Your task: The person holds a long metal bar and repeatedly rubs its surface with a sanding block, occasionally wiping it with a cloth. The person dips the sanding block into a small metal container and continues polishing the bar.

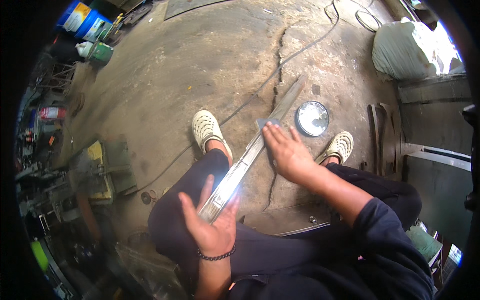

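Nearest my camera is the dark sleeve [390,230] of the right arm. My left hand [216,232] is palm up, thumb and fingers spread apart, with the near end of a long metal bar [231,186] lying over it; the bar slants away between the feet. My right hand [290,155] lies palm down, fingers extended over a small grey sheet [262,122] on the bar; I cannot tell whether it grips. A round bowl [313,118] sits on the concrete floor [165,75], near the right clog [341,146].
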Tool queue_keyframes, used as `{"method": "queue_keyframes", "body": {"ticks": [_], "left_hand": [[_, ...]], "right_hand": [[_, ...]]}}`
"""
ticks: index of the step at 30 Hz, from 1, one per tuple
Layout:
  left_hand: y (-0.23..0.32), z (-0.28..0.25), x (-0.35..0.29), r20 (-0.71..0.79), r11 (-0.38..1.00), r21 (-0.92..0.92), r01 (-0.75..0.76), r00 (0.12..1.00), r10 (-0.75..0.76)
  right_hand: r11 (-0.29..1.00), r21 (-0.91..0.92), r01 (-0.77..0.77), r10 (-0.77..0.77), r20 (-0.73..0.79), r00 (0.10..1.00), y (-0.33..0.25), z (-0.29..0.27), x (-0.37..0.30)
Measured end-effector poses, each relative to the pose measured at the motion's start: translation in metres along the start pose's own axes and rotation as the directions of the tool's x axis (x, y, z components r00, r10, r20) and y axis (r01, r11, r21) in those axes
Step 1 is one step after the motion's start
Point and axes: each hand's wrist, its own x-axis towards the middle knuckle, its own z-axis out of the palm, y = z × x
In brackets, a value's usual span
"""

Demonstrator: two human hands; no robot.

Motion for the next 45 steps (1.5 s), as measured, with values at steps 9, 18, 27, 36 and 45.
{"method": "queue_keyframes", "body": {"ticks": [9,18,27,36,45], "left_hand": [[0.005,-0.011,-0.007,0.143,1.000,0.008,0.024,0.989,-0.024],[0.003,-0.022,-0.013,0.372,0.972,-0.175,0.159,0.924,-0.084],[-0.005,-0.034,0.004,0.587,0.953,-0.220,0.210,0.809,-0.043],[0.002,-0.018,-0.014,0.284,0.988,-0.154,-0.015,0.957,0.059],[-0.001,-0.009,-0.017,0.383,0.980,-0.182,0.082,0.924,-0.006]], "right_hand": [[0.997,0.018,0.073,-0.072,-0.042,0.996,-0.052,-0.012,-0.033],[0.982,0.106,0.157,-0.146,-0.102,0.984,-0.074,-0.023,-0.048],[0.931,0.131,0.342,-0.314,-0.192,0.930,-0.090,-0.035,-0.069],[0.824,0.280,0.492,-0.426,-0.265,0.865,-0.130,-0.044,-0.072],[0.913,0.136,0.386,-0.330,-0.310,0.892,-0.100,-0.030,-0.059]]}}
